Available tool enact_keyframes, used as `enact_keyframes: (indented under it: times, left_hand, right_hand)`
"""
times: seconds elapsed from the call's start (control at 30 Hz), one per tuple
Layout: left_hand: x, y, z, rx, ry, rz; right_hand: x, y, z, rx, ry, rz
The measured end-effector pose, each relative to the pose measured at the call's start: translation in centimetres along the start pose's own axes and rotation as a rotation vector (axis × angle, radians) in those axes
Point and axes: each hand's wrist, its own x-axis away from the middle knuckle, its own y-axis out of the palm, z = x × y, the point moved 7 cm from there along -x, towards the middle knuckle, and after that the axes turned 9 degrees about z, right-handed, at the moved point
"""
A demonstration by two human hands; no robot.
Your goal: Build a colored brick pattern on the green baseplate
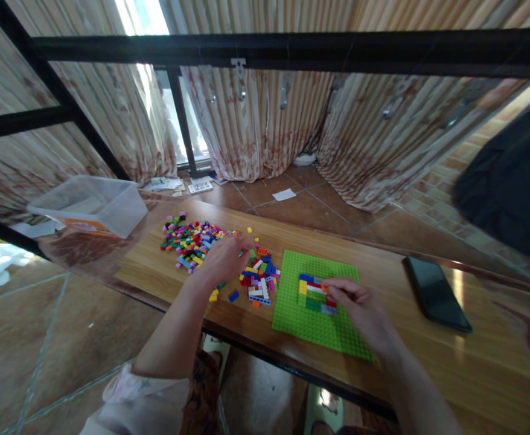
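Note:
My right hand (358, 305) is over the green baseplate (287, 314), its thumb and fingers pinched on a small orange brick (324, 289). Around that brick, a rectangle of bricks is set on the plate: a yellow brick (302, 287) on the left side, a blue one (307, 278) at the back, a dark green one (312, 304) and a grey one (329, 310) at the front. White and red bricks lie inside it. My left hand (224, 257) is above the loose bricks left of the plate, fingers curled together; what they hold, if anything, is hidden.
A heap of small mixed bricks (188, 235) spreads behind my left hand, with a second cluster (259, 284) beside the baseplate. A translucent plastic bin (124, 208) stands at the far left. A black phone (437, 295) lies on the wooden table (392, 338) at right.

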Motion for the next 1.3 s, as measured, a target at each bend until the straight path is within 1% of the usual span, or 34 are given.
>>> enact_keyframes:
  times: [0.13,0.27,0.4,0.53,0.67,0.8,0.93,1.17,1.3]
  left_hand:
    - [0.0,0.9,3.1,0.081,0.116,-0.002]
    - [0.3,2.5,5.9,0.099,0.2,-0.073]
    - [0.8,3.8,7.6,0.092,0.248,-0.12]
    - [1.6,5.0,8.8,0.071,0.337,-0.164]
    - [2.3,5.7,9.5,0.071,0.383,-0.171]
    - [2.7,6.3,10.0,0.069,0.418,-0.195]
    - [3.0,6.7,10.2,0.071,0.433,-0.215]
    - [3.0,6.7,10.3,0.101,0.427,-0.222]
    - [3.0,6.8,10.3,0.087,0.426,-0.234]
  right_hand:
    - [0.1,1.0,0.5,0.042,0.008,-0.064]
    - [0.2,1.7,0.7,0.165,-0.032,-0.084]
    - [0.2,2.1,0.1,0.21,-0.099,-0.075]
    - [0.3,2.4,-0.7,0.231,-0.182,-0.084]
    - [0.4,2.4,-0.7,0.245,-0.197,-0.085]
    - [0.5,2.4,-0.2,0.231,-0.149,-0.071]
    - [0.5,2.5,0.3,0.253,-0.126,-0.022]
    - [0.4,2.5,0.2,0.267,-0.143,0.022]
    - [0.5,2.6,-0.2,0.308,-0.2,0.014]
